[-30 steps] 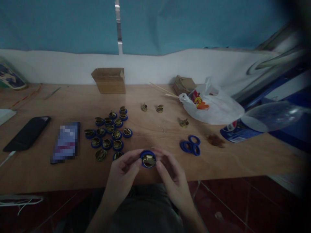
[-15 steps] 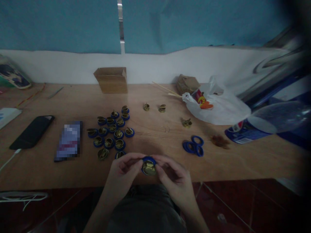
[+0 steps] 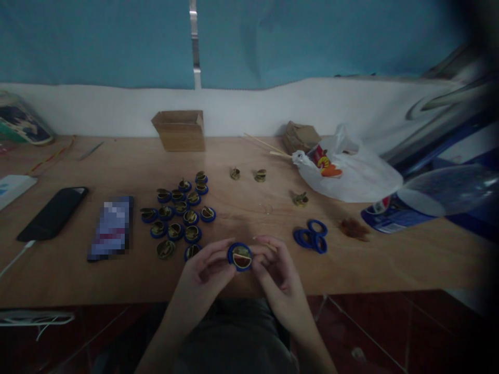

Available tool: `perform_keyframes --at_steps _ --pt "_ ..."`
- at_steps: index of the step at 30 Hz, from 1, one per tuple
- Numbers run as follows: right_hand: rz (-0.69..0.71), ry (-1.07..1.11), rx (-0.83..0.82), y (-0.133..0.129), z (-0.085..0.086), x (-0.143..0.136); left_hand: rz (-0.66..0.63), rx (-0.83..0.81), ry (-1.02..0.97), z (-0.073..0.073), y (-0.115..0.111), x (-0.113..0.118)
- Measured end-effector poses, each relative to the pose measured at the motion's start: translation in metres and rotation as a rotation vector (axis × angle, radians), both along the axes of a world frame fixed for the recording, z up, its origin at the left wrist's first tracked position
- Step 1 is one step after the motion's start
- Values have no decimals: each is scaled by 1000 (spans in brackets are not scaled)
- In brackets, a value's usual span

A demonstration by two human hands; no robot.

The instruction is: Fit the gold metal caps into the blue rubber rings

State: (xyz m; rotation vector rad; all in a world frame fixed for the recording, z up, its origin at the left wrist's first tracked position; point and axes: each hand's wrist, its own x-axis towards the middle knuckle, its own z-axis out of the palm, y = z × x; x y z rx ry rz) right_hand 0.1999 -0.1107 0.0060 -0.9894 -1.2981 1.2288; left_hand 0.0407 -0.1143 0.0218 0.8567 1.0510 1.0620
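A round brass piece point(image 3: 241, 258) with a blue ring round its rim is held over the near edge of the table. My left hand point(image 3: 210, 267) pinches it at the left side with thumb and fingers. From the right, the thumb and fingers of my right hand point(image 3: 275, 267) are curled against its other edge. Several similar blue-ringed brass pieces point(image 3: 181, 206) lie grouped left of centre, one point(image 3: 192, 252) partly behind my left hand. A brass piece without a visible ring point(image 3: 166, 250) lies at the near side of the group. Loose blue rings point(image 3: 306, 238) overlap to the right.
Three bare brass pieces point(image 3: 260, 175) lie farther back. A cardboard box point(image 3: 180, 132) stands against the wall. At the left are a black phone point(image 3: 54, 213) on a cable and a blurred blue packet point(image 3: 111, 228). A plastic bag point(image 3: 354, 174) and a bottle point(image 3: 405, 208) occupy the right.
The ringed brass piece has risen slightly and turned in my hands, so its open dark half now shows. My right fingers have loosened and spread somewhat at its edge.
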Motion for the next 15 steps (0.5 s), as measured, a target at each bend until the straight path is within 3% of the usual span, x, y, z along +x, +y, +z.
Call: perform_keyframes --at_steps 7,15 --pt "-26 -97 82 -2 -4 -2 46 25 32 -4 2 -1" --pt "-221 -439 298 -2 -15 3 28 102 109 -3 2 7"
